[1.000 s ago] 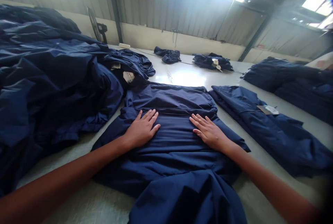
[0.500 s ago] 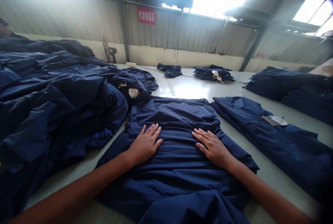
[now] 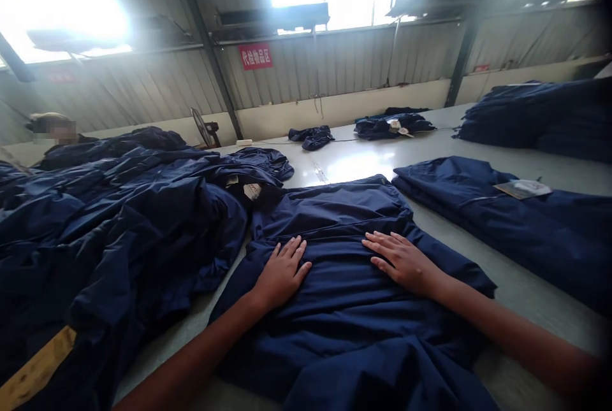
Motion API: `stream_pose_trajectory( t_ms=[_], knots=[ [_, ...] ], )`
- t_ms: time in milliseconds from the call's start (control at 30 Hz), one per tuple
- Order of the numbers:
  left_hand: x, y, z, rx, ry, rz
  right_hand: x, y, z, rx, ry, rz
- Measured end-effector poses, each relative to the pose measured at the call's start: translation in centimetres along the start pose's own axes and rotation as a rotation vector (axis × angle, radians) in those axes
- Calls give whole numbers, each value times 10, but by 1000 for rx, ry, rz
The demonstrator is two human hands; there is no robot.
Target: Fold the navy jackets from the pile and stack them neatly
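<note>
The bare left forearm [image 3: 205,348] and right forearm [image 3: 507,328] reach forward, converging. The left hand [image 3: 281,275] rests palm down, fingers slightly spread toward the far edge of the table [image 3: 351,165]. The right hand [image 3: 404,263], well apart, also rests palm down, fingers slanting inward.

from close above and behind the left hand [image 3: 281,277] and right hand [image 3: 405,263], a head-worn camera looks forward and down across a pale table [image 3: 356,161] to its far edge, slanting up rightward, and the corrugated wall [image 3: 306,70].
</note>
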State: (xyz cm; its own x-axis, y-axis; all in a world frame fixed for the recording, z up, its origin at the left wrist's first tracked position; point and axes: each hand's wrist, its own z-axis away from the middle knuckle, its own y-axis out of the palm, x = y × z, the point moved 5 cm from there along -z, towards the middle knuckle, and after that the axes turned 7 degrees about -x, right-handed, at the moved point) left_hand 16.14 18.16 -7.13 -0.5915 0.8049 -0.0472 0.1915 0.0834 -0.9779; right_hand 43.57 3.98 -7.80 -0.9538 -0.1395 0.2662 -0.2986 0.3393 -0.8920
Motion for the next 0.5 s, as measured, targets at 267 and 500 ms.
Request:
stream_pose_trajectory(
  t_ms=[267,500],
  knots=[
    [0,0,-14,-87,21,85,7,-15,-3,-77,-53,108],
    [-39,-78,30,-294,384,352,53,-71,25,-82,-205,-23]
  ],
)
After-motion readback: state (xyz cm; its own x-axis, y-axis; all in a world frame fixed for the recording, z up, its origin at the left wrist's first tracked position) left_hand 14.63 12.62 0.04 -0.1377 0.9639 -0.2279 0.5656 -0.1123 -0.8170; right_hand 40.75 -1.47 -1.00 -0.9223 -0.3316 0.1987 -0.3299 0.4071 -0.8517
